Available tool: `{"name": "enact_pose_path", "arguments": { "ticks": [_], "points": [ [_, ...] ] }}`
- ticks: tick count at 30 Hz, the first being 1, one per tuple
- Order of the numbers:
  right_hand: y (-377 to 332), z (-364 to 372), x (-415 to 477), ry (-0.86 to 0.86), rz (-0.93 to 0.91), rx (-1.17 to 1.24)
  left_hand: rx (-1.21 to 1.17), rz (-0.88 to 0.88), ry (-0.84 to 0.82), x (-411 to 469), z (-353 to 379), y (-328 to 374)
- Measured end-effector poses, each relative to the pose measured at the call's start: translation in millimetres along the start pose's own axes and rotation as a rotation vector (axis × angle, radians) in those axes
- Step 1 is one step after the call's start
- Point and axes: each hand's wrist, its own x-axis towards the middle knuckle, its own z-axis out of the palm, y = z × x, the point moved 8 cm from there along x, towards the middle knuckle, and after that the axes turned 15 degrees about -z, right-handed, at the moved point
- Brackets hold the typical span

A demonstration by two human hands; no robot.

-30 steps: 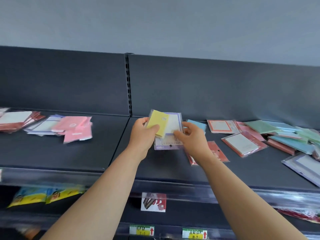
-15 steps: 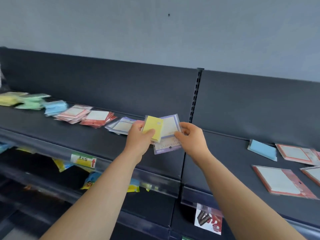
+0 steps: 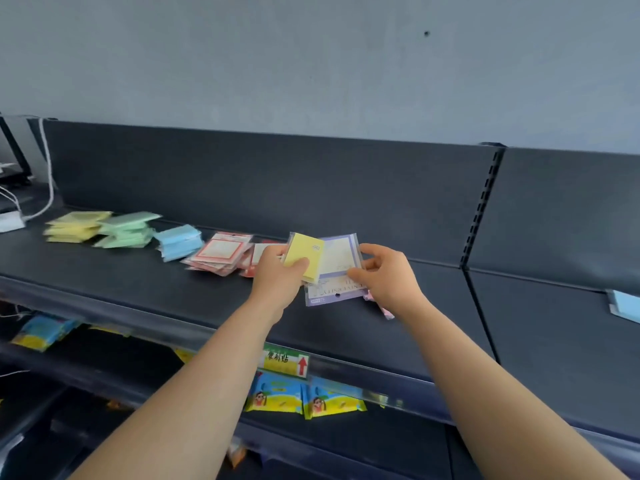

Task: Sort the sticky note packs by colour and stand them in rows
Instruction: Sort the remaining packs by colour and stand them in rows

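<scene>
My left hand [image 3: 277, 277] grips a yellow sticky note pack [image 3: 304, 255] above the dark shelf [image 3: 145, 289], thumb across its lower edge. Behind the yellow pack sits a purple-framed pack [image 3: 338, 268]; my right hand [image 3: 384, 275] pinches its right side. Something pink shows under my right hand. Sorted piles lie flat along the shelf to the left: yellow packs [image 3: 78, 226], green packs [image 3: 126, 229], blue packs [image 3: 180, 240] and red-framed packs [image 3: 221, 252].
A single blue pack [image 3: 625, 304] lies at the right edge of the shelf. A price label [image 3: 285, 360] sits on the shelf's front rail, with colourful packets [image 3: 304, 398] on the shelf below. White cables [image 3: 41, 188] hang at the far left.
My view and both hands have swung left along the shelf with the held packs. The sorted yellow, green and blue piles have come into view, and the mixed packs on the right have left it.
</scene>
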Motion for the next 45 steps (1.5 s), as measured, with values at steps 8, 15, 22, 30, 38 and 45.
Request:
{"name": "enact_pose_path", "arguments": {
  "ticks": [8,15,22,30,38,45],
  "points": [
    [25.4,6.0,39.1,0.03,0.056,-0.173,0.135,0.02,0.071,34.8,-1.9,10.7],
    [49.2,19.1,62.5,-0.021,0.12,-0.362,0.114,-0.001,0.066,60.6,-5.1,6.4],
    [44.4,30.1,66.1,-0.186,0.103,-0.684,0.124,0.048,0.062,65.7,-7.0,7.9],
    [25.2,66.9,89.4,-0.155,-0.057,-0.374,0.135,0.052,-0.016,76.3,-33.0,13.2],
    [-23.4,152.0,122.2,-0.089,-0.112,-0.105,0.119,0.15,-0.067,109.6,-113.2,22.0],
    [-66.1,247.4,153.7,-0.029,-0.034,0.062,0.029,0.061,-0.07,160.7,-220.3,12.3]
  ]
}}
